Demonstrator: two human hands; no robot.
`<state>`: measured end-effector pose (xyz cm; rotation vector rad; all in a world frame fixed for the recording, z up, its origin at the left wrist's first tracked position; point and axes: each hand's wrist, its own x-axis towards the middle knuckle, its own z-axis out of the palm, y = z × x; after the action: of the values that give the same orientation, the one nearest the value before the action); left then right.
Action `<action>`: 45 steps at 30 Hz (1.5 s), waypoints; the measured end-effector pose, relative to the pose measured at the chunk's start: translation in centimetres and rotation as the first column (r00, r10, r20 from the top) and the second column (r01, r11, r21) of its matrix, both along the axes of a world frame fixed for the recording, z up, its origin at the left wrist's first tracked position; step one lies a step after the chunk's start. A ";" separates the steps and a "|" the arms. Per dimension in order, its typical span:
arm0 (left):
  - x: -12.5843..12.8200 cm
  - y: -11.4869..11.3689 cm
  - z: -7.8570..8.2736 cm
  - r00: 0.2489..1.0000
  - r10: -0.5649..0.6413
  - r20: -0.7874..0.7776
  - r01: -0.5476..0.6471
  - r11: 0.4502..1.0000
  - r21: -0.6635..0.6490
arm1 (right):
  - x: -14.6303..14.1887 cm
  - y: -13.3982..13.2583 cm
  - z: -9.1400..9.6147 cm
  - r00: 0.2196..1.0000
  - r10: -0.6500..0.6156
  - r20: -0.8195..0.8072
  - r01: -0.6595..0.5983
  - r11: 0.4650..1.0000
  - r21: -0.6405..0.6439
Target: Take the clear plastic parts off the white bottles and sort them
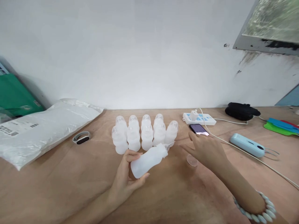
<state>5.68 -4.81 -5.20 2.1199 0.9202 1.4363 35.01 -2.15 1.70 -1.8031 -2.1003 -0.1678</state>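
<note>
Step in hand, by our read: working on the neck end of one loose bottle. Our left hand [123,180] is clamped on the white bottle [147,161] near its base, fingers over the top side, thumb underneath. Bottle is off the table [163,199], tilted, neck up and to the right, just in front of the capped bottles [146,140]. Something thin and clear shows at the neck; too small for us to say what.

Our right hand [206,147] is out to the right of the neck, palm down, fingers apart, nothing visible in them. Can't tell if a fingertip meets the clear bit. The clear round piece [192,161] lies on the table just below that hand; phone [195,127] is right behind it.

Next move, we judge, calls for the left to keep the bottle steady and the right to pinch finely. Thin clear parts will likely be hard to see and grip.

Pose: left forearm comes in low from bottom left, right forearm from bottom right, bracelet [255,214] on the wrist.
</note>
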 end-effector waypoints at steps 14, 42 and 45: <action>-0.2 -0.1 -0.2 0.995 -0.066 0.069 0.066 0.998 -0.001 | -1.1 -1.1 1.7 0.746 0.188 -0.639 -0.362 0.919 -0.153; -0.1 0.0 -1.2 0.987 -0.072 -0.140 0.098 0.978 0.183 | -6.3 -3.1 -3.3 0.295 0.148 -0.944 -0.485 0.874 -0.015; 0.0 0.1 -0.9 0.975 -0.138 -0.174 0.162 0.978 0.129 | -6.7 -2.9 -3.9 0.185 0.083 -0.979 -0.474 0.880 -0.015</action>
<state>5.63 -4.72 -6.10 2.3871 0.7139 1.3025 28.31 -5.00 -2.21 -0.9890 -1.3933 1.2048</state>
